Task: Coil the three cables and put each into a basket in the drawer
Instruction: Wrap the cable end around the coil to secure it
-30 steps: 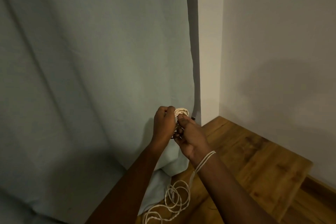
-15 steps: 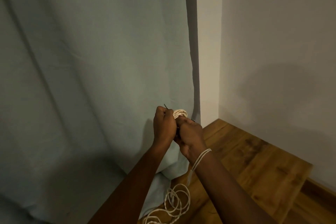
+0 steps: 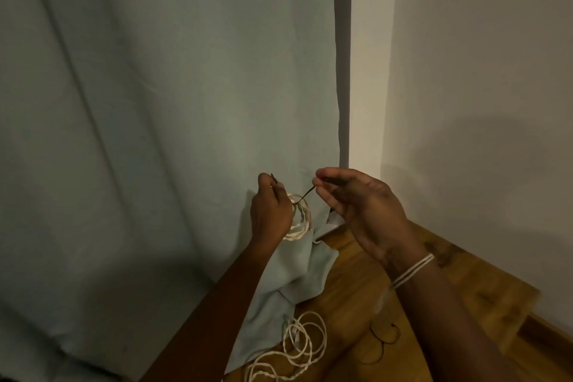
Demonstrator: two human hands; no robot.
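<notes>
The left hand (image 3: 270, 214) curls around a small white cable coil (image 3: 300, 216) held in the air before the curtain (image 3: 161, 121) — the right hand (image 3: 356, 208) pinches a thin dark tie (image 3: 305, 195) running to the coil, other fingers loosely bent.

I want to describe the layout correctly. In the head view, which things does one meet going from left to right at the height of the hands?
Blue-grey curtain → left hand → coiled white cable → dark tie stretched between both hands → right hand → pale wall.
</notes>
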